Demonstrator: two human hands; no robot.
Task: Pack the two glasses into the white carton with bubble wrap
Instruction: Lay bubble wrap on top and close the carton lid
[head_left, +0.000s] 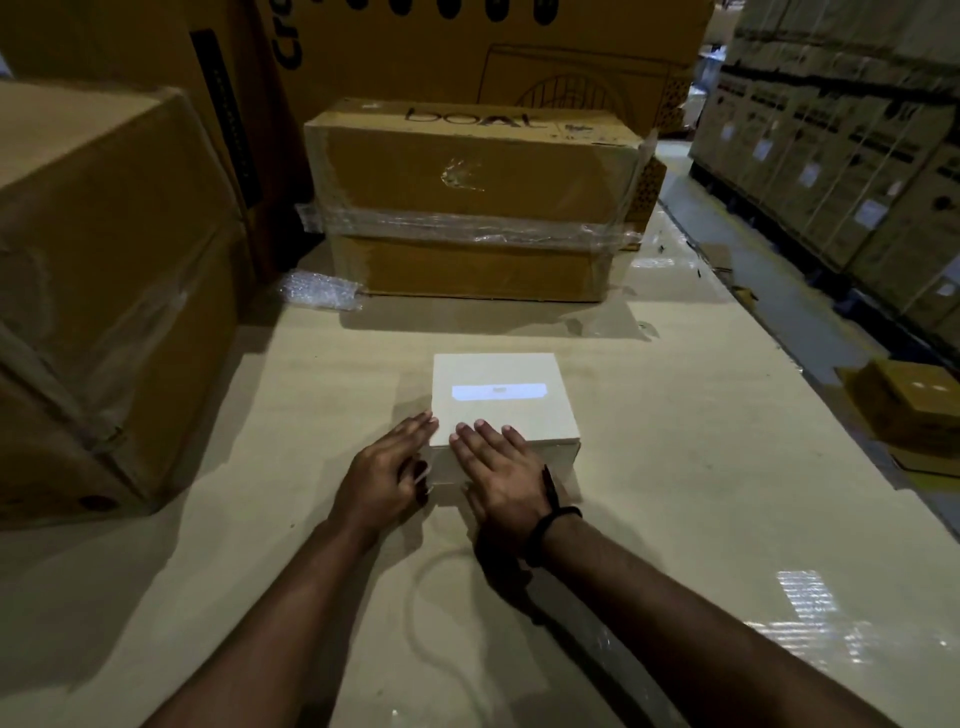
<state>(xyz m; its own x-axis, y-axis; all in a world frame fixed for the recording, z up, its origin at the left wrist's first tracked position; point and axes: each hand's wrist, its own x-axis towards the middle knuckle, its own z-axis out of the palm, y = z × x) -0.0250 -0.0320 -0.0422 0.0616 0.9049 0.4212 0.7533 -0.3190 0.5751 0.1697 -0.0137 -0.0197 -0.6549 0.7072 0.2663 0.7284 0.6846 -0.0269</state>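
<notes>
The closed white carton (501, 402) sits mid-surface, well apart from surrounding boxes, with the left hand (384, 475) flat-fingered against its near-left corner and the right hand (496, 470) flat-fingered over its near edge.

Hemmed in on the left by a big brown box (104, 291); blocked at the back by a taped box (467, 208), bubble wrap (319, 288) at its left corner. Bare cardboard surface (675, 426) between that and the white carton (498, 400), open rightwards.
</notes>
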